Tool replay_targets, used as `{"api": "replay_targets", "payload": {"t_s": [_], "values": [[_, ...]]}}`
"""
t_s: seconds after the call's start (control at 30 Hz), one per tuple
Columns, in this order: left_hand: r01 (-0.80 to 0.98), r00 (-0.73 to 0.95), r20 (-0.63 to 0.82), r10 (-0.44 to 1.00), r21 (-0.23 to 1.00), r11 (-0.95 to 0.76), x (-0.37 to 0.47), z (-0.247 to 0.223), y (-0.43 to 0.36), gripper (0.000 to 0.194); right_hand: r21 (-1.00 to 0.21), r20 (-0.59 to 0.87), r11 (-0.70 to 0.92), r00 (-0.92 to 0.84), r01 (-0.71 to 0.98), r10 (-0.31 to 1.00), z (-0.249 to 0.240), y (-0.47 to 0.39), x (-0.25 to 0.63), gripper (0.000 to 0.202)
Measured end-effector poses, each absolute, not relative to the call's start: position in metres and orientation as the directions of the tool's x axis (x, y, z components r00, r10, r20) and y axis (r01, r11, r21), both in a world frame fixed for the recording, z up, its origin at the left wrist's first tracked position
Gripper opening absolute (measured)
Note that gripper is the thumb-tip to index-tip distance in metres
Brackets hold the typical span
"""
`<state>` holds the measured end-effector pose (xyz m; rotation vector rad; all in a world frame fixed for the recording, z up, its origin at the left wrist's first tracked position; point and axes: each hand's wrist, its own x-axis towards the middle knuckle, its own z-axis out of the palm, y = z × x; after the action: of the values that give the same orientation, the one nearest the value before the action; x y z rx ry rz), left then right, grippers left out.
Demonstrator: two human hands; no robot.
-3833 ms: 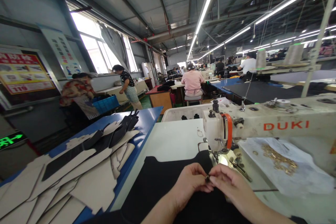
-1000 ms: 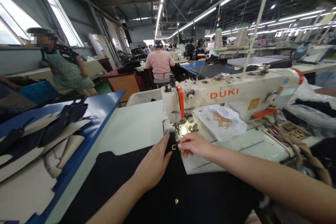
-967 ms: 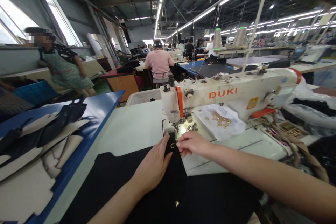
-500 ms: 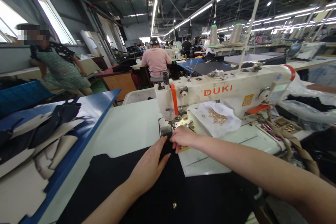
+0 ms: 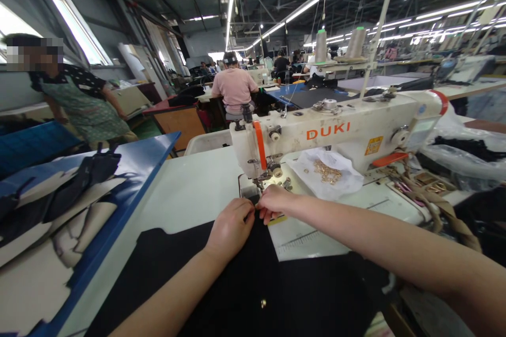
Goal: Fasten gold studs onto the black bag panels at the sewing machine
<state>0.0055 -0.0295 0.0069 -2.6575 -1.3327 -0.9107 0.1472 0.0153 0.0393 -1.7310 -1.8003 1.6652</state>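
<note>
Black fabric (image 5: 245,279) lies across the machine bed, its narrow far end close to the needle of the white sewing machine (image 5: 292,134). My left hand (image 5: 232,225) is closed on that end, fingers curled; what they pinch is too small to make out. Touching fingertips with it, my right hand (image 5: 272,202) is also closed, just below the presser foot, around something small that I cannot make out. A small gold metal piece (image 5: 263,304) rests on the fabric nearer to me. Beyond my right hand, white wrapping (image 5: 343,174) holds several gold pieces (image 5: 327,172).
Pale and black cut pieces (image 5: 35,274) lie on a blue table (image 5: 158,152) at left. A person in an apron (image 5: 79,100) stands behind it; another in pink (image 5: 234,87) sits ahead. Thread cones (image 5: 321,46) stand behind the machine; straps and trays lie at right.
My left hand's fingers, spread flat on the fabric before, have curled in and met my right fingertips. The view has shifted slightly, and the person in the apron appears further left.
</note>
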Motion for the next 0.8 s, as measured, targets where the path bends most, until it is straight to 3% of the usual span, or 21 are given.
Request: {"api": "replay_targets", "payload": {"t_s": [0.2,0.37,0.47,0.57,0.63,0.8], "values": [[0.746,0.468,0.527,0.709,0.193,-0.637,0.006,0.007,-0.029,0.017,-0.741,-0.411,-0.056,-0.387,0.669,0.825,0.037,0.013,0.155,0.025],[0.747,0.460,0.534,0.709,0.198,-0.635,0.006,0.007,-0.030,0.014,-0.651,-0.040,0.305,-0.433,0.695,0.901,0.029,-0.005,0.177,0.019],[0.748,0.454,0.527,0.719,0.214,-0.629,0.006,0.006,-0.029,0.014,-0.513,0.155,0.537,-0.544,0.670,0.825,0.018,-0.014,0.188,0.017],[0.751,0.447,0.513,0.733,0.229,-0.619,0.006,0.006,-0.029,0.014,-0.262,0.321,0.719,-0.644,0.644,0.694,0.008,-0.017,0.191,0.018],[0.752,0.447,0.509,0.736,0.230,-0.617,0.006,0.006,-0.029,0.013,-0.165,0.351,0.748,-0.671,0.642,0.653,0.004,-0.017,0.190,0.018],[0.751,0.463,0.524,0.714,0.197,-0.631,0.006,0.005,-0.029,0.013,-0.108,0.336,0.755,-0.691,0.647,0.640,0.003,-0.016,0.188,0.014]]}}
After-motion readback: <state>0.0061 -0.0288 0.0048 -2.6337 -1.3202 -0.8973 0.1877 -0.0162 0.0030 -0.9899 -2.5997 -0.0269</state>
